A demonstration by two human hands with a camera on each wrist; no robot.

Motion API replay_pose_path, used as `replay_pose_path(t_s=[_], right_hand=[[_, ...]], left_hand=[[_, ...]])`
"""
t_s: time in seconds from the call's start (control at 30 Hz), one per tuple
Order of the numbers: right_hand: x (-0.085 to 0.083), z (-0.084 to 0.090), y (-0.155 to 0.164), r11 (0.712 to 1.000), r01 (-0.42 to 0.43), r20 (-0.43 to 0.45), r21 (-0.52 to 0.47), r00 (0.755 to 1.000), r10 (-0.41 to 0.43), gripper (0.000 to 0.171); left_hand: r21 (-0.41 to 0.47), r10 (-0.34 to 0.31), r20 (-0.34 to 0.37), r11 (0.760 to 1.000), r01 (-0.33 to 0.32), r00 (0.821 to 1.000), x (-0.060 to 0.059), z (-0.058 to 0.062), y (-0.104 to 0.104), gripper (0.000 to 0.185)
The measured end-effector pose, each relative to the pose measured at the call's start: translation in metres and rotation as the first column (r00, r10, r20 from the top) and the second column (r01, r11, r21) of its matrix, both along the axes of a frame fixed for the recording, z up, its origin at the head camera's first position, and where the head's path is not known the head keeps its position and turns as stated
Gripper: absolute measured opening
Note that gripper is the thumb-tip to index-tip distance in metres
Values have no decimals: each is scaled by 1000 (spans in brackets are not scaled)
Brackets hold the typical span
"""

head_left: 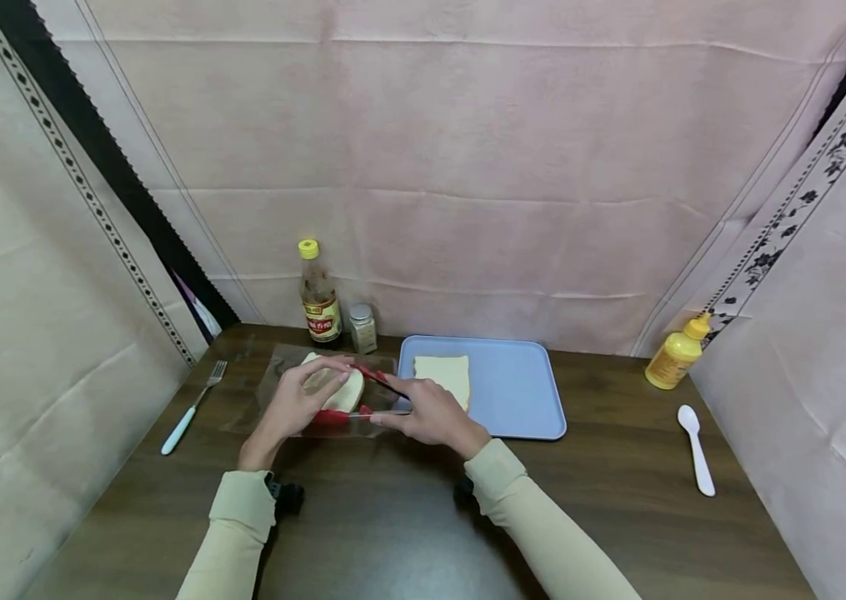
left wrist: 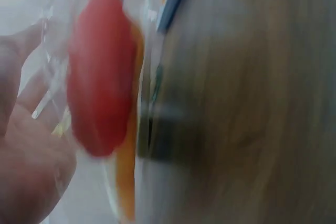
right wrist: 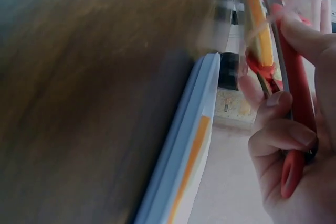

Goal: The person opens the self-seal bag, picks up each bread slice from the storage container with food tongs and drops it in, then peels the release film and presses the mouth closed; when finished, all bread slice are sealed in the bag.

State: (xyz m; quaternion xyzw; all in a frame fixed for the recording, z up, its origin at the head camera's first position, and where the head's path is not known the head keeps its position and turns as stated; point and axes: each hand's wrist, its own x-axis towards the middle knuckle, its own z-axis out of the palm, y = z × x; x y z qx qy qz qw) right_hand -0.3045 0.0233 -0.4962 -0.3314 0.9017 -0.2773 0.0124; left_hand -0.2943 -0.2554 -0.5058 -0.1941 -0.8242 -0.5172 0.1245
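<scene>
My right hand grips tongs with red handles and red tips. The red tips lie on either side of a slice of bread with an orange-brown crust. That slice is at a clear plastic bag on the table. My left hand is over the bread from the left, fingers loosely bent near its far edge. In the left wrist view, clear plastic crosses in front of its spread fingers, beside one red tip. Another bread slice lies on the blue tray.
A sauce bottle with a yellow cap and a small shaker jar stand at the back. The fork lies at the left. Far right are a yellow squeeze bottle and a white spoon. Cloth walls surround the table.
</scene>
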Motion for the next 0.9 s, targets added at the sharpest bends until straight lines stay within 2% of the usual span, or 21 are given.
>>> replay_pose_path(t_s=[0.13,0.33,0.5,0.6,0.77,0.9], right_hand=[[-2,-2,5,1000,-13,30,-10,999,13,83],[-3,-3,2,998,-60,29,-32,998,61,82],[0,1,-1,999,-10,-20,49,1000,11,78],[1,2,0,997,2,-17,73,1000,-1,80],[-1,-2,4,999,-41,20,7,999,41,82],[-2,-4,0,998,-58,10,-5,998,58,81]], left_hand=[[8,3,18,1000,-3,1000,0,1,-6,19],[20,-56,20,998,55,998,-2,0,-1,21],[69,-68,21,995,67,997,-1,4,0,25],[58,-57,33,997,55,998,-1,3,0,25],[28,-77,31,997,76,997,-2,-1,3,18],[66,-116,27,991,114,993,-2,-3,6,15]])
